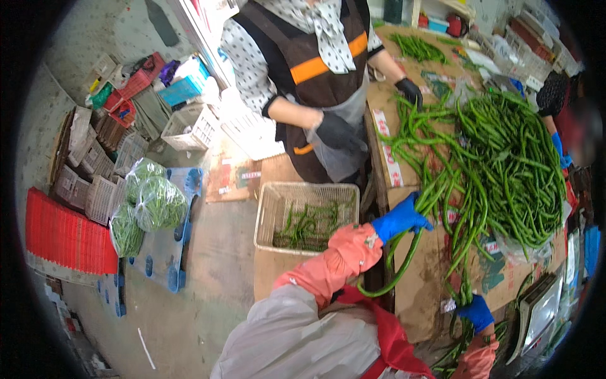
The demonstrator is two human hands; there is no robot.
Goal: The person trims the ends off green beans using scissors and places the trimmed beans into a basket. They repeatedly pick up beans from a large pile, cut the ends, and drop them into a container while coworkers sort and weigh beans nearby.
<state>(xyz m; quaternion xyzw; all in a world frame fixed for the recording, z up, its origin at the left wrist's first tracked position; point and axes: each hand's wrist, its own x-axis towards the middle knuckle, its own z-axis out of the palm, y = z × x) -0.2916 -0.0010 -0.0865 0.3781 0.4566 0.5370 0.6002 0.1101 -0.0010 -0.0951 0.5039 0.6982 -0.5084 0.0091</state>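
Long green pods, either long beans or peppers, lie in a big heap (511, 166) on a cardboard-covered table (416, 293). My left hand (402, 218), in a blue glove, grips a bunch of them (431, 194) at the table's near-left edge. One thick pod (393, 286) curls down below that hand. Farther right and closer to my body, my blue-gloved right hand (476, 312) is closed around the gathered ends of another bunch (464, 284). Those strands run up toward the heap. The fingertips of both hands are partly hidden.
Across from me stands a person in black gloves (409, 92). A plastic crate (307, 187) with some pods sits left of the table. Bagged greens (161, 203) rest on a blue pallet (163, 256). Another person's blue-gloved hand (561, 151) is beyond the heap. A scale-like device (537, 312) stands at right.
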